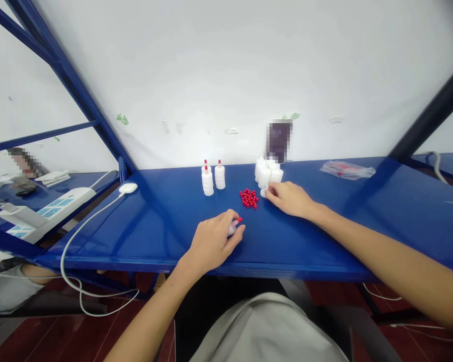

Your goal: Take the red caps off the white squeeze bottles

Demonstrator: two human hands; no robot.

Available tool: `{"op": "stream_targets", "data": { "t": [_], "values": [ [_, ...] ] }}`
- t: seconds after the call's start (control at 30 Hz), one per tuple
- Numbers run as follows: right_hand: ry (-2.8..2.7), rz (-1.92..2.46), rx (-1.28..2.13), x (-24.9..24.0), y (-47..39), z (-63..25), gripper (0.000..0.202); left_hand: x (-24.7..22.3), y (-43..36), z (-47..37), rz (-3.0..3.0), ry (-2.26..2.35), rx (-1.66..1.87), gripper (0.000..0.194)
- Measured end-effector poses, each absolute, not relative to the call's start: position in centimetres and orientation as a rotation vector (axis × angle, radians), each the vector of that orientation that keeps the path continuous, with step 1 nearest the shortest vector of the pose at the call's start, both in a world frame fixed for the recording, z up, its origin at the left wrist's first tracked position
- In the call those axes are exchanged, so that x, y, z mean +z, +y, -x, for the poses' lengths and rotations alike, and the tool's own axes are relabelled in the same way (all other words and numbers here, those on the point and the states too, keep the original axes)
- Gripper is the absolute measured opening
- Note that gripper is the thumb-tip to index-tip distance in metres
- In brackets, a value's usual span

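My left hand is closed around a small white squeeze bottle with a red-tipped nozzle, near the table's front edge; my fingers hide most of its body. Farther right, my right hand has its fingers closed on a white bottle, of which only a rounded end shows. Right behind that hand stands a tight group of white bottles without red tips. Between my hands lies a loose pile of small red caps. Three upright white bottles with red tips stand to the left.
A clear plastic bag with something red inside lies at the back right of the blue table. At the left, a white round device trails a cable. A power strip and blue frame posts stand beyond. Another person's arm shows lower left.
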State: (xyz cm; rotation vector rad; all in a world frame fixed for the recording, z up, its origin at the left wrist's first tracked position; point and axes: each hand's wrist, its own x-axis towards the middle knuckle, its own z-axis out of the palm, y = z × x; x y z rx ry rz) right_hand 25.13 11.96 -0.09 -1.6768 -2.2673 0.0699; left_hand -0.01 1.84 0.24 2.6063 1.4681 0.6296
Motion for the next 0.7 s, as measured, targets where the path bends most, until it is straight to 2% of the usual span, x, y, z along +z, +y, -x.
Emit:
{"op": "stream_targets", "data": {
  "t": [0.27, 0.4, 0.5, 0.57, 0.7],
  "values": [
    [-2.230, 1.724, 0.057, 0.0, 11.7, -24.7, 0.038, 0.2, 1.8, 0.2, -2.535, 1.495, 0.689, 0.015],
    [-2.314, 1.259, 0.199, 1.2, 9.2, -23.4, 0.037, 0.2, 1.9, 0.3, -2.515, 1.474, 0.697, 0.009],
    [-2.474, 0.899, 0.395, 1.6, 6.7, -21.7, 0.018, 0.1, 1.9, 0.3, -2.619, 1.416, 0.655, 0.010],
    [-2.540, 0.783, 0.443, 1.5, 5.6, -20.7, 0.012, 0.0, 1.9, 0.3, -2.670, 1.380, 0.632, 0.011],
    [-2.568, 0.699, 0.411, 1.2, 5.0, -20.1, 0.012, -0.2, 2.0, 0.2, -2.711, 1.353, 0.614, 0.015]
  ]
}}
